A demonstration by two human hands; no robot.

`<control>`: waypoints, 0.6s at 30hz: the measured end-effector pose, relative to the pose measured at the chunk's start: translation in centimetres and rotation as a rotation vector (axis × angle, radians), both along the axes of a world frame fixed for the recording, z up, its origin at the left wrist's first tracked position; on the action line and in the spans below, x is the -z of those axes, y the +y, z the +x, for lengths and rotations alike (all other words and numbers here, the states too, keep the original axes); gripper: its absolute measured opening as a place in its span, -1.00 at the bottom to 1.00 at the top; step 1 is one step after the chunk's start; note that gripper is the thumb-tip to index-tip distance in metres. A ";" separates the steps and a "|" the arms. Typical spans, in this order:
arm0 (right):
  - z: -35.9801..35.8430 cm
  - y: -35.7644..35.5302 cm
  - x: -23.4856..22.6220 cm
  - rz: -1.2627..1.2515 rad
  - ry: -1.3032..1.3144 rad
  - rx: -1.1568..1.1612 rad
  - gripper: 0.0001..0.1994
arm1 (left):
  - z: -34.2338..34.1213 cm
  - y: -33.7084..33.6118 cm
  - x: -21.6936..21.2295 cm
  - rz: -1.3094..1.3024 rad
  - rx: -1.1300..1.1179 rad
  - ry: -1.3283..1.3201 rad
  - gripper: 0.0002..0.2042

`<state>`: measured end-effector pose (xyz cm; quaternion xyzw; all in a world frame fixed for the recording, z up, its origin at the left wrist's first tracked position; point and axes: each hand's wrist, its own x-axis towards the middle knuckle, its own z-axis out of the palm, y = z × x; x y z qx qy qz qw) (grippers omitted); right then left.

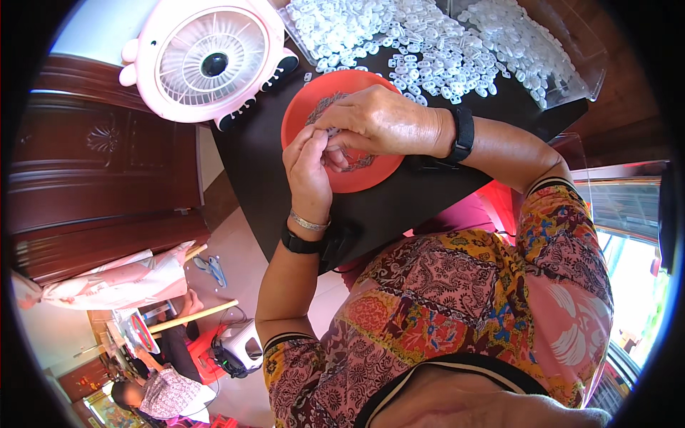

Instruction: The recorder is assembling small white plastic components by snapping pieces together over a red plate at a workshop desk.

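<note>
My left hand (310,167) and my right hand (378,120) meet over a round orange-red bowl (379,178), fingertips pinched together. A small whitish plastic piece (333,133) shows between the fingers, partly covered by them. Thumb and fingers of the left hand close on it from the near side. The right hand arches over from the right with its fingers bent down, and what its fingertips grip is hidden. Inside the bowl lie many small grey metal-looking bits (364,162), too fine to name.
Behind the bowl, white oval plastic pieces with holes (442,71) spread over the black table (246,167), beside clear trays (564,89). A pink animal-shaped fan (160,107) stands at the far left. Another person (170,392) sits at lower left near a red stool (205,357).
</note>
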<state>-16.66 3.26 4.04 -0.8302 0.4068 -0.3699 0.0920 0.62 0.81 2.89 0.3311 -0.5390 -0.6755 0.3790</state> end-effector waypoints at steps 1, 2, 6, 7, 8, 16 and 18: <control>-0.1 0.0 -0.1 0.012 0.011 -0.005 -0.74 | -0.1 0.0 0.0 -0.018 0.004 -0.013 -0.74; -0.2 0.0 -0.1 0.010 0.013 -0.001 -0.74 | -0.1 0.1 0.0 -0.021 0.008 -0.011 -0.74; -0.3 0.1 -0.2 -0.038 -0.090 -0.057 -0.84 | -0.2 0.5 0.0 -0.066 0.025 -0.011 -0.72; -0.3 0.4 -0.6 -0.007 -0.011 -0.036 -0.83 | -0.2 0.7 -0.1 -0.103 0.004 -0.046 -0.70; -0.5 0.4 -0.6 -0.009 -0.032 -0.053 -0.84 | -0.5 0.8 -0.3 -0.082 -0.010 -0.040 -0.70; -1.6 0.3 -1.2 -0.070 -0.102 -0.083 -0.82 | -0.8 1.1 -0.7 -0.064 0.002 0.002 -0.73; -2.7 0.3 -2.9 -0.200 -0.102 0.080 -0.84 | -0.7 1.1 -0.7 -0.152 -0.021 -0.024 -0.73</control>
